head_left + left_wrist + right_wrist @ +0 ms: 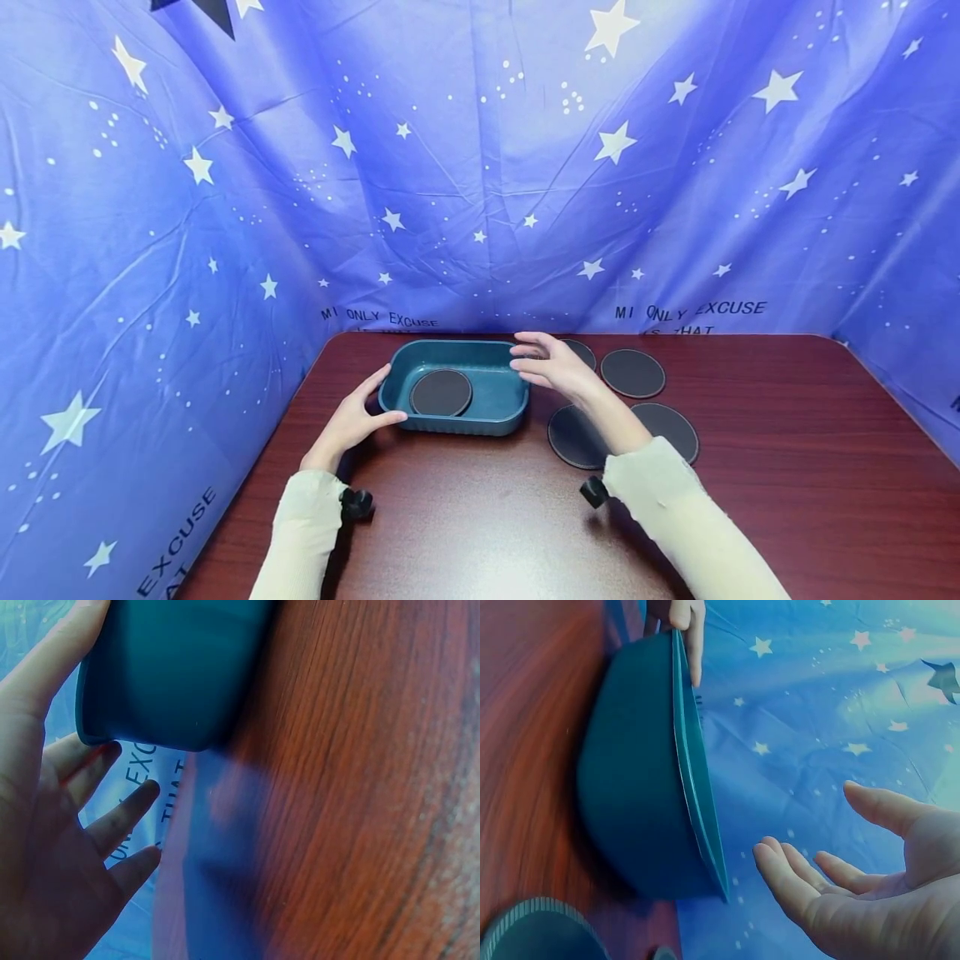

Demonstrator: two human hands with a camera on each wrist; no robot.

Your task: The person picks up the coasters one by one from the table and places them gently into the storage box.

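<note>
A teal rectangular container [465,426] with rounded corners stands on the table. Inside it, toward its left, lies a round dark coaster [441,392] with a stitched edge. My left hand [352,421] holds the container's left end, thumb on the front rim and fingers at the left side; its other fingers spread apart in the left wrist view. At the container's right end, my right hand [558,367] hovers with its fingers spread and holds nothing; the right wrist view shows it apart from the rim. Several similar coasters [632,372] lie under and beside the right forearm.
The dark red wooden table [465,517] has a blue star-patterned cloth [480,167] hanging behind it and at both sides. The container stands close to the table's back edge. Black wrist mounts [595,492] sit by both cream sleeves.
</note>
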